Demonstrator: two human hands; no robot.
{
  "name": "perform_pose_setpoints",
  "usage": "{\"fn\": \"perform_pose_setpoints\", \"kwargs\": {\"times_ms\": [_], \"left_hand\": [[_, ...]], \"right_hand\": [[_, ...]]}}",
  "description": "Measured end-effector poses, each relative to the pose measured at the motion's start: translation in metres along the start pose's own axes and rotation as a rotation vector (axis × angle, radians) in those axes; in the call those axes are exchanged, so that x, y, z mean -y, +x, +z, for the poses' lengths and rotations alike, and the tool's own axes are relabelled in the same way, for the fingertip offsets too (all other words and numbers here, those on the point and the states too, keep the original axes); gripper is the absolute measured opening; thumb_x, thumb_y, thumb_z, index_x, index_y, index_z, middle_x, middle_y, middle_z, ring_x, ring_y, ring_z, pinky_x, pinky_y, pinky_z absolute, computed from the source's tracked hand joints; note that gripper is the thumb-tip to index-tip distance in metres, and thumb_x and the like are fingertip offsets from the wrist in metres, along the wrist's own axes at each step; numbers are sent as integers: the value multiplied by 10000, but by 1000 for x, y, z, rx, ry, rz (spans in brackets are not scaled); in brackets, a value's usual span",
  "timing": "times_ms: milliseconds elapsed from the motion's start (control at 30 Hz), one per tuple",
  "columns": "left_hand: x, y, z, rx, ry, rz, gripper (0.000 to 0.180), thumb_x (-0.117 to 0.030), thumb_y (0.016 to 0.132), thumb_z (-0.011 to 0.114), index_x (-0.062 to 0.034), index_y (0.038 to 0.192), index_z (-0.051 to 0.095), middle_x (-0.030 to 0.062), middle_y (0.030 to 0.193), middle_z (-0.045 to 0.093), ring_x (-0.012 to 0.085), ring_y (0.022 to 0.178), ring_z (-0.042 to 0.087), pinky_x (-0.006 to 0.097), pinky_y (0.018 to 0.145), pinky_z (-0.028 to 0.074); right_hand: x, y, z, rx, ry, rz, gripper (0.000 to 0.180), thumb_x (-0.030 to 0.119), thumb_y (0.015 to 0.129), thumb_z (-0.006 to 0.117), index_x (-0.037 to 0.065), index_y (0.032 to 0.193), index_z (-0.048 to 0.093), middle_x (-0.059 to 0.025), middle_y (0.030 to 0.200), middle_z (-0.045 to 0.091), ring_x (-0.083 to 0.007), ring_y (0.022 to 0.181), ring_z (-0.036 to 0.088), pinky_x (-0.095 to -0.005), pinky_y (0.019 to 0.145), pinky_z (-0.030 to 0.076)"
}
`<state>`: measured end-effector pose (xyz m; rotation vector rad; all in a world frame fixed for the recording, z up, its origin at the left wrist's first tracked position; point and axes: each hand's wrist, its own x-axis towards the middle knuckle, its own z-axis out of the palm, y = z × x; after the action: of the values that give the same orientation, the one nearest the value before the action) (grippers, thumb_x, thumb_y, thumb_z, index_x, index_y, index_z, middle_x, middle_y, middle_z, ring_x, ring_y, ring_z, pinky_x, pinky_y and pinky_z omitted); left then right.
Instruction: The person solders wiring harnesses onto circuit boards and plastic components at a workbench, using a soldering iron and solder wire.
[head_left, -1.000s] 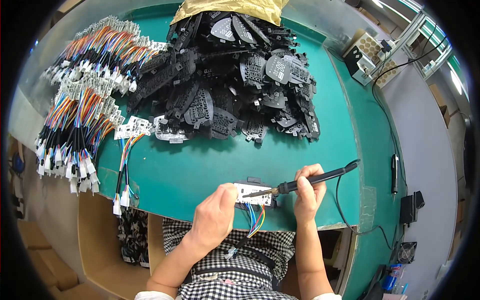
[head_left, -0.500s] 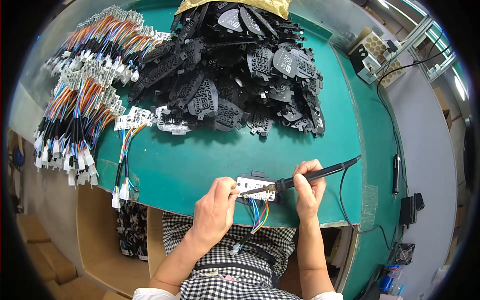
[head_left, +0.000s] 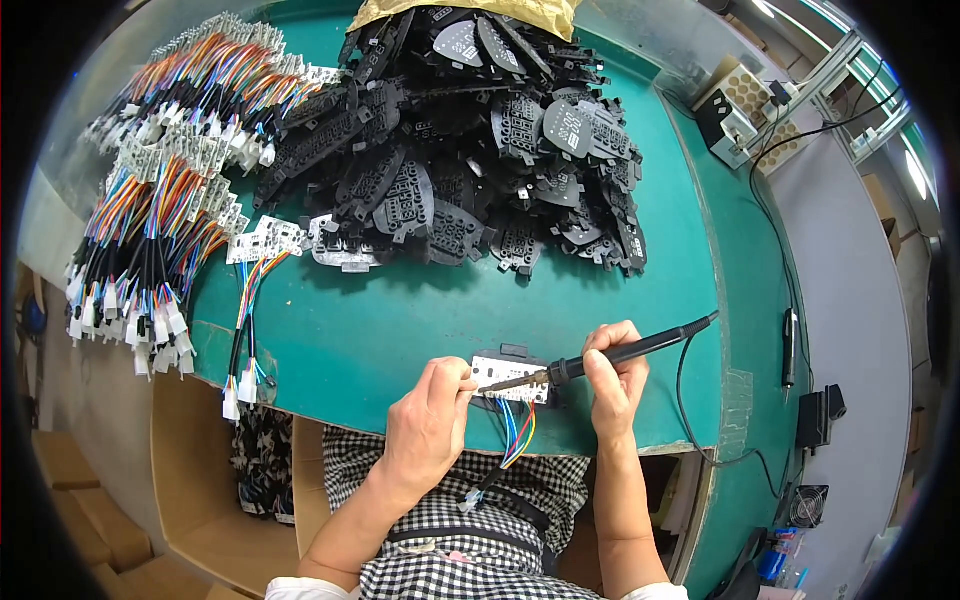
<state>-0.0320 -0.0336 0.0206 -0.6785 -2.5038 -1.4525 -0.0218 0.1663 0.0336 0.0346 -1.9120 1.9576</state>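
Note:
My right hand [head_left: 616, 378] grips the black handle of a soldering iron [head_left: 665, 342], its metal tip slanting left and down over a white circuit board [head_left: 500, 367]. The board lies on a dark plastic piece [head_left: 515, 350] near the table's front edge. Coloured wires [head_left: 521, 432] run from the board's near side over the edge to a pale connector [head_left: 471, 499]. At the board's left end, close to the iron's tip, the fingertips of my left hand [head_left: 428, 415] are pinched together. What they hold, if anything, is too small to make out.
A large heap of black plastic panels [head_left: 460, 170] fills the far middle of the green table [head_left: 380, 330]. Bundles of wired circuit boards [head_left: 155, 240] are piled at the left. The iron's cable [head_left: 690, 420] loops along the right side. A black pen-like tool [head_left: 791, 348] lies far right.

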Motion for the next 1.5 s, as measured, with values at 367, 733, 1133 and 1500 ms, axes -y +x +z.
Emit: {"fn": "perform_pose_setpoints", "kwargs": {"times_ms": [367,733,1133,1500], "left_hand": [[2,0,1,-27,2,25,285,60,745,590,-33,966,437,118,874,569,277,713,611,346,559,488],[2,0,1,-31,-2,27,269,55,750,589,-34,956,442,120,873,571,278,711,609,351,561,487],[2,1,2,-34,-9,26,270,60,741,596,-31,950,452,118,875,570,280,708,607,346,561,487],[-8,4,-9,-39,168,159,229,68,679,622,-9,871,524,127,897,567,301,860,547,362,735,458]], "right_hand": [[0,0,0,-5,-5,19,127,61,772,572,41,804,451,11,709,444,-37,575,367,-184,509,294],[1,0,1,3,-15,9,131,60,766,570,43,795,443,13,701,433,-41,580,356,-187,518,289],[1,1,1,-6,-18,19,127,42,757,559,46,789,436,13,689,426,-46,585,355,-196,520,289],[8,8,-15,-382,241,-214,154,141,825,523,66,788,393,8,634,350,-59,517,299,-201,443,248]]}}
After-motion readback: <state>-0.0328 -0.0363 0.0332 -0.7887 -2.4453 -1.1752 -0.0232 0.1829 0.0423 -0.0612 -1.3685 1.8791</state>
